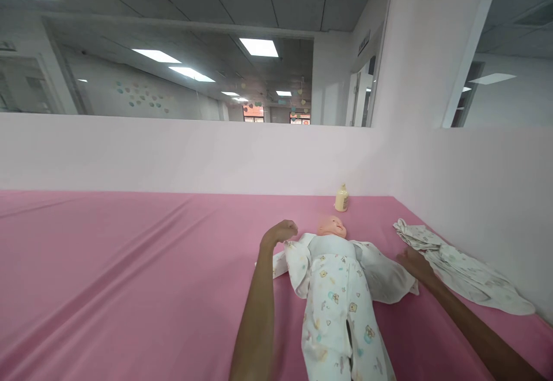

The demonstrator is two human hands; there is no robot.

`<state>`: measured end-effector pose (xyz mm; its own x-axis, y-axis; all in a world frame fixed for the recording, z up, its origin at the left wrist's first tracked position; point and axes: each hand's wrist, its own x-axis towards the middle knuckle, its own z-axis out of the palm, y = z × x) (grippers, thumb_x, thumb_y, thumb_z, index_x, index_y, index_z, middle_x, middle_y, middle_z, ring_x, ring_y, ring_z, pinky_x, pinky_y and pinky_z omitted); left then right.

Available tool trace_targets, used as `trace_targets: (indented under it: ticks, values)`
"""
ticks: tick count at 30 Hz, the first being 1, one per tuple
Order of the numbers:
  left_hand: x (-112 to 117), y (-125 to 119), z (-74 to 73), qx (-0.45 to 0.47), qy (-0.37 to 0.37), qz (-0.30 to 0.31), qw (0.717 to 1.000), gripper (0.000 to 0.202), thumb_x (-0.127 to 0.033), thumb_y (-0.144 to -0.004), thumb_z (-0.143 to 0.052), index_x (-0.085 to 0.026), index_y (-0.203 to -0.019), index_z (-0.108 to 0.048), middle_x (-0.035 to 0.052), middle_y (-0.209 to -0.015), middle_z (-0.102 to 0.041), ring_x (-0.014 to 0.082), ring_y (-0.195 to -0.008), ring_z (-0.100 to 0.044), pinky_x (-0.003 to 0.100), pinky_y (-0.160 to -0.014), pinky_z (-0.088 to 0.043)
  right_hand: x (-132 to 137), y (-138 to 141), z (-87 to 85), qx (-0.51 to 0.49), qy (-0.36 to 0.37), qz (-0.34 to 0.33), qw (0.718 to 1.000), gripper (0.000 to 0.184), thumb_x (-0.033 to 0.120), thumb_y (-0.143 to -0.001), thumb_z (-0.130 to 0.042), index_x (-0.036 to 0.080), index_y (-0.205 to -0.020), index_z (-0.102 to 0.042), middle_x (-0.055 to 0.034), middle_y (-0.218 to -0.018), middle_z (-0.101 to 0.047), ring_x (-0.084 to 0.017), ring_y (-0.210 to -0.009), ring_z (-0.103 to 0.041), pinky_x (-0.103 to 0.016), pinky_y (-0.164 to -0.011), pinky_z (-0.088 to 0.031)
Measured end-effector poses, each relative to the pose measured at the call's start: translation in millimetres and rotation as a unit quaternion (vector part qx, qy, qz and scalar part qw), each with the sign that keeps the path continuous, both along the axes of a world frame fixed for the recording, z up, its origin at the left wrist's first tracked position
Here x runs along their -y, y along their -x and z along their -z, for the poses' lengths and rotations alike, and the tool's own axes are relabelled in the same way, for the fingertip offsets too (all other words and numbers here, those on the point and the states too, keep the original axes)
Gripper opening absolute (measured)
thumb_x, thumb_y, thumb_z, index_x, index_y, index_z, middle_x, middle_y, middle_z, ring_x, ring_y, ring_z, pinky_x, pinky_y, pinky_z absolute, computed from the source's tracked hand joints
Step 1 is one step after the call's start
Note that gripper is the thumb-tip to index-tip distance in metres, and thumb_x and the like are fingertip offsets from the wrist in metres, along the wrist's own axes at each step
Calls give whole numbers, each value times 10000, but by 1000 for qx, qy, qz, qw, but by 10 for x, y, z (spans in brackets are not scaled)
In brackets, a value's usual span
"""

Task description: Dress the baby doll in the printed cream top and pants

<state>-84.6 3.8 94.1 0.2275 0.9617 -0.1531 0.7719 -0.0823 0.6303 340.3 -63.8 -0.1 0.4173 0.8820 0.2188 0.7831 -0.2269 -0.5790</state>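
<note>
A baby doll point(332, 226) lies on its back on a pink sheet, its head toward the wall. It wears white patterned trousers point(334, 306), and a white shirt point(384, 271) lies spread under and about its upper body. My left hand point(280, 231) is bent at the wrist with curled fingers, close by the sleeve on the left; whatever its fingers hold is hidden. On the other side, my right hand point(415, 261) is closed at the outer edge of the spread shirt, its fingertips partly hidden.
A cream bottle point(341, 199) stands beyond the doll's head, near the wall. Folded white patterned clothing point(466, 271) lies at the right, along the side wall. The pink sheet point(129, 277) stretches far to the left, with some creases. Windows line the walls above.
</note>
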Motion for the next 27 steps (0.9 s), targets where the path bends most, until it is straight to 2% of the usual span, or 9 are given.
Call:
trace_targets:
  ticks: [3,5,8,11,14,17,20,23,27]
  values:
    - [-52,-163,100,-31,-7,5,999,425,-357,-747,-592,-186,-1135,-563,81,-1171,-640,182,-931,-615,225,-653,-439,-26,473,-239,86,-14,-64,994,130,261,-776,-409,220,-653,-398,-32,-749,-549,-171,-686,-501,-282,-603,-328]
    - [-73,-256,169,-55,-15,8,998,377,-378,-757,-590,-176,-1075,-591,83,-1123,-661,192,-902,-622,237,-640,-428,-60,896,-435,85,-26,-158,984,118,270,-803,-401,210,-712,-445,-46,-834,-583,-182,-798,-533,-281,-685,-372]
    - [-73,-355,245,-94,-42,-6,995,192,-304,-777,-555,-163,-892,-618,81,-991,-690,205,-871,-625,249,-625,-402,-168,1539,-655,106,-26,-289,951,158,277,-826,-436,183,-893,-544,-86,-1013,-619,-211,-983,-544,-305,-856,-391]
    - [-21,-407,310,-129,-79,-42,988,162,-255,-824,-486,-175,-898,-606,83,-1011,-680,217,-922,-623,264,-668,-404,-337,2066,-726,220,32,-392,893,280,291,-807,-515,159,-1047,-573,-130,-1169,-596,-265,-1119,-513,-351,-941,-369]
    - [91,-397,405,-165,-104,-75,978,252,-289,-900,-390,-174,-988,-597,120,-1093,-654,254,-1005,-615,302,-734,-418,-494,2416,-692,285,107,-432,849,378,276,-727,-608,137,-1078,-593,-155,-1160,-604,-297,-1091,-556,-365,-902,-401]
    - [216,-308,517,-201,-110,-99,968,337,-332,-939,-323,-156,-1045,-591,159,-1104,-643,285,-1030,-613,333,-765,-430,-572,2590,-639,289,133,-447,836,566,322,-627,-709,144,-1149,-580,-170,-1166,-611,-326,-1083,-574,-403,-902,-416]
    - [300,-153,606,-227,-113,-112,961,354,-320,-948,-298,-162,-1066,-591,158,-1095,-646,285,-1042,-611,342,-790,-435,-573,2618,-634,302,165,-443,828,749,337,-588,-737,158,-1276,-501,-195,-1261,-559,-357,-1194,-501,-472,-968,-375]
    - [323,26,678,-240,-104,-119,958,357,-301,-947,-286,-167,-1040,-603,160,-1077,-653,292,-1033,-617,358,-789,-441,-550,2530,-693,299,182,-446,824,762,324,-627,-694,169,-1332,-450,-188,-1294,-529,-342,-1230,-468,-471,-978,-369]
    - [307,207,791,-244,-73,-117,960,332,-306,-939,-313,-180,-977,-618,147,-1071,-661,289,-1007,-632,358,-769,-456,-560,2298,-796,244,165,-458,839,714,372,-652,-663,194,-1317,-477,-163,-1260,-537,-332,-1181,-499,-409,-906,-419]
